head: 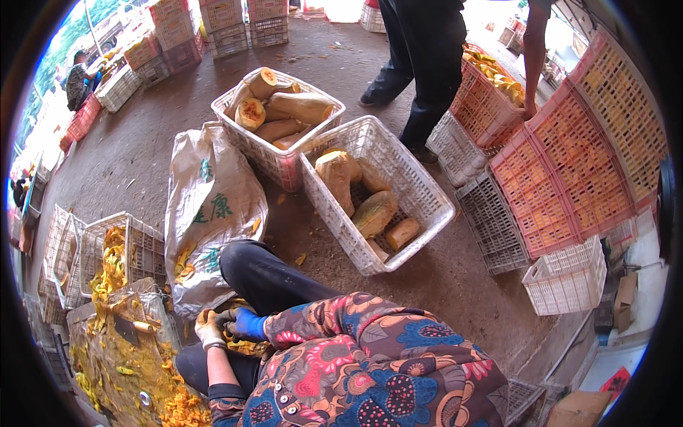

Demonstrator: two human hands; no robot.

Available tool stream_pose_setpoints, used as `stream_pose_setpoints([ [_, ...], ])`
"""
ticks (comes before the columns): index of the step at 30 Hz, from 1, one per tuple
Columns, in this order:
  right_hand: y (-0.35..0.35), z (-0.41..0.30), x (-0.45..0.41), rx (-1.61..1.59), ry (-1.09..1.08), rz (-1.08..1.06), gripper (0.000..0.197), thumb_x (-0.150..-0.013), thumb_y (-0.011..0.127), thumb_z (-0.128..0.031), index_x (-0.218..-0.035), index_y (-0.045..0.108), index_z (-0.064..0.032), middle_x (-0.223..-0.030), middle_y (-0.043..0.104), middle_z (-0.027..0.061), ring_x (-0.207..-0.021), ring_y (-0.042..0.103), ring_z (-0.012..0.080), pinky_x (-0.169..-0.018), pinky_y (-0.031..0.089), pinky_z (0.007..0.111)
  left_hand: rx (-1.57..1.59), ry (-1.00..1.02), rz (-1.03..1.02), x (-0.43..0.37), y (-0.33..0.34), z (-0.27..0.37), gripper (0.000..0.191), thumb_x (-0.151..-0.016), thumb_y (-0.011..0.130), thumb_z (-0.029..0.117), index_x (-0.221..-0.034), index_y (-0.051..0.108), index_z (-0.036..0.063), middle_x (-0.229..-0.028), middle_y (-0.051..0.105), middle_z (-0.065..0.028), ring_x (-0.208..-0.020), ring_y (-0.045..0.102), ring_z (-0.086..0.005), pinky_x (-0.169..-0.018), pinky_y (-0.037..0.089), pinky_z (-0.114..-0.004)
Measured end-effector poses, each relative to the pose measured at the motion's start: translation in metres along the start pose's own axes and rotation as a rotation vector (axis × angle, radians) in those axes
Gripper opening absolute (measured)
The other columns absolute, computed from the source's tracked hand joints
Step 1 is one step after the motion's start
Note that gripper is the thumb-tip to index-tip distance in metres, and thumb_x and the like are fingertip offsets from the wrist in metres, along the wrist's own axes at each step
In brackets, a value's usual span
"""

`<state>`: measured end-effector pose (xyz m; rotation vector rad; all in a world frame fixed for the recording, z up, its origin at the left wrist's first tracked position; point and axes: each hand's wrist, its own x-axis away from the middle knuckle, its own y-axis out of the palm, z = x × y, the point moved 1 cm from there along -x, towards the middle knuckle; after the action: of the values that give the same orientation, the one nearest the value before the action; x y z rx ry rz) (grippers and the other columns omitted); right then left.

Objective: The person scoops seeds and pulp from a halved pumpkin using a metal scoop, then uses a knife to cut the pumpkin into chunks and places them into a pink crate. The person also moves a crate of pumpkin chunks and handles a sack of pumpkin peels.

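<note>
My left hand (208,329), in a whitish glove stained yellow, is curled in front of my knees. My right hand (238,323), in a blue and dark grey glove, meets it from the other side. Whatever lies between the fingers is hidden. Yellow squash scraps (248,348) lie just below both hands, between my legs. To the left of my hands is a worn chopping board (101,363) strewn with peel. On it rests a cleaver (126,330) with a wooden handle. Orange squash pulp (184,410) is heaped at the board's near edge.
A white woven sack (213,176) lies ahead. Two plastic crates, one full of long squashes (299,107) and one with several squashes (376,211), stand beyond. A person (427,58) bends over a red crate (488,101). Stacked crates (560,176) line the right.
</note>
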<state>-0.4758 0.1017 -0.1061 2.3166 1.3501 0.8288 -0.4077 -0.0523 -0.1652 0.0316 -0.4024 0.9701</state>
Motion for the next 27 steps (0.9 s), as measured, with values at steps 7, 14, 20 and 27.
stream_pose_setpoints([
  [7, 0.001, 0.002, -0.002, 0.0, 0.027, 0.024, 0.033, -0.084, 0.047, 0.002, -0.112, 0.063, -0.0077, -0.089, 0.065, 0.0042, -0.069, 0.059, 0.015, -0.054, 0.05, 0.031, 0.009, -0.046, 0.012, -0.014, -0.006, -0.015, 0.019, -0.083, 0.061, -0.004, -0.101, 0.06, 0.0025, -0.09, 0.063, -0.0051, -0.077, 0.061, -0.0178, -0.071, 0.053, -0.03],
  [14, -0.003, 0.015, -0.014, 0.177, -0.071, 0.044, 0.035, -0.082, 0.049, 0.002, -0.112, 0.064, -0.0071, -0.089, 0.067, 0.0075, -0.072, 0.063, 0.0176, -0.059, 0.052, 0.034, -0.012, -0.022, -0.019, -0.022, -0.012, -0.026, 0.016, -0.084, 0.063, 0.001, -0.099, 0.063, 0.0039, -0.087, 0.064, -0.0056, -0.074, 0.061, -0.0192, -0.067, 0.052, -0.033],
  [20, 0.011, -0.045, 0.001, 0.342, -0.498, -0.031, 0.045, -0.076, 0.052, 0.008, -0.117, 0.062, -0.0044, -0.108, 0.067, 0.0084, -0.102, 0.061, 0.0154, -0.089, 0.047, 0.03, 0.549, -0.47, -0.085, -0.072, -0.033, -0.058, 0.04, -0.097, 0.045, 0.028, -0.126, 0.055, 0.0035, -0.125, 0.058, -0.0132, -0.112, 0.056, -0.0273, -0.1, 0.043, -0.041],
  [27, -0.013, -0.137, 0.07, 0.224, -0.837, 0.165, 0.054, -0.083, 0.051, 0.011, -0.135, 0.05, -0.004, -0.113, 0.063, 0.0039, -0.097, 0.056, 0.0111, -0.088, 0.046, 0.027, 0.131, -0.283, -0.159, -0.067, -0.016, -0.057, 0.024, -0.087, 0.062, 0.034, -0.107, 0.058, 0.0204, -0.082, 0.059, -0.0016, -0.072, 0.055, -0.0213, -0.062, 0.044, -0.037],
])
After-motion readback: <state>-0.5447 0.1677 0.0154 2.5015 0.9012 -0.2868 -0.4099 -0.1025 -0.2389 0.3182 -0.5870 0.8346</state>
